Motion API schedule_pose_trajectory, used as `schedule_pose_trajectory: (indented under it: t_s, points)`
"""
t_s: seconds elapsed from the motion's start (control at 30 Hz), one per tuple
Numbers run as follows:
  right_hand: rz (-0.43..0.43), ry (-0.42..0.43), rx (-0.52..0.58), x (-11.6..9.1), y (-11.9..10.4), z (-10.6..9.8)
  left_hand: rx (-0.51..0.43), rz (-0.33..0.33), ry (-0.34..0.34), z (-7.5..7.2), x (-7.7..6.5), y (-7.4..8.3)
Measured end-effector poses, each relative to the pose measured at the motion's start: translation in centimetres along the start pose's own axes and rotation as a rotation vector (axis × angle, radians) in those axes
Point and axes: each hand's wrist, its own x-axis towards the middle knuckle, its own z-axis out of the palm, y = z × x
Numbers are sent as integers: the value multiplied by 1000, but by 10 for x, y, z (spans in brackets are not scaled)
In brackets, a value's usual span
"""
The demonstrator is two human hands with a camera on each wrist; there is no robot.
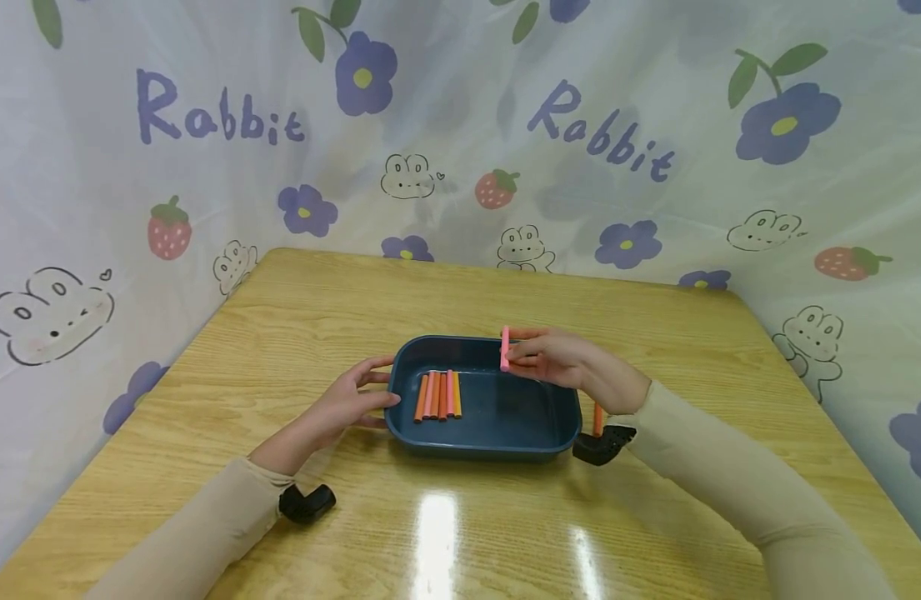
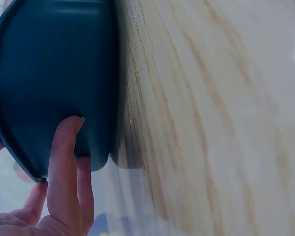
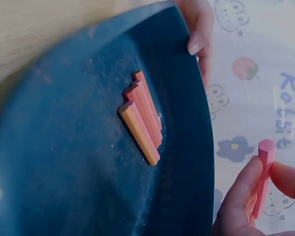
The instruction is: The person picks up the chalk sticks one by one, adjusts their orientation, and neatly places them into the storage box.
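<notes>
A dark blue rectangular tray [image 1: 520, 417] rests on the table. My left hand [image 1: 352, 400] holds its left end, with the thumb at the rim and other fingers [image 2: 64, 172] against the outer wall. A pink six-sided chalk stick [image 3: 263, 182] stands upright between the thumb and fingers of my right hand [image 1: 558, 358]. This hand is over the tray's far right part. Inside the tray, at its left, several orange, pink and yellow chalk sticks [image 1: 438, 396] lie side by side in a row.
An orange stick [image 1: 598, 418] on the table, right of the tray, is partly hidden by the right wrist and its black camera mount [image 1: 604, 444]. The wooden table [image 1: 317, 308] backs onto a curtain [image 1: 460, 125] printed with rabbits and flowers.
</notes>
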Motion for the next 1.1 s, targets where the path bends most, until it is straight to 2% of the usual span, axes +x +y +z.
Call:
schedule_pose_trajectory:
  t_s: [0.37, 0.83, 1.1]
  points:
    - [100, -74, -144, 21, -4, 17, -5, 2, 3, 0, -2, 1]
    - [240, -53, -249, 46, 10, 35, -9, 1, 0, 0, -2, 1]
    - [318, -3, -343, 60, 17, 39, -7, -7, 10, 0, -1, -1]
